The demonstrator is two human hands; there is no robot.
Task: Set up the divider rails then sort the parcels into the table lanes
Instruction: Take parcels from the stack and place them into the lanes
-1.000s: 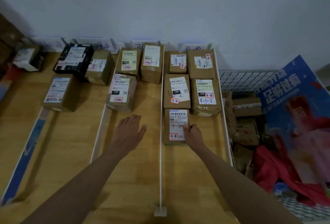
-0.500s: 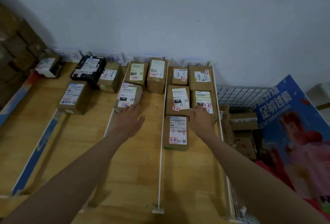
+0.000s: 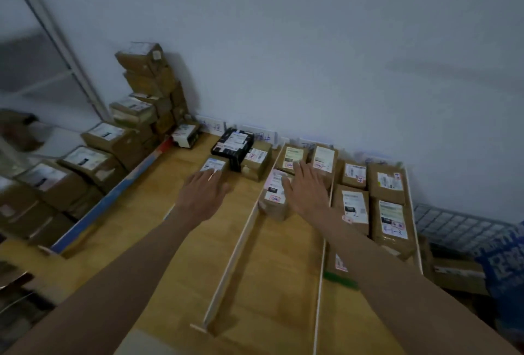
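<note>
Parcels (image 3: 351, 207) lay sorted between white divider rails (image 3: 235, 252) on the desk (image 3: 272, 284).
Left hand (image 3: 202, 193) and right hand (image 3: 307, 191) both reached out, fingers straight, gripping nothing.

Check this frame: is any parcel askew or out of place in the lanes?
One stands out: the pink-labelled parcel under the right hand sits turned at an angle, its corner against the white divider rail, while its neighbours lie roughly square. The left hand reaches toward a small parcel. No damage shows.
</note>
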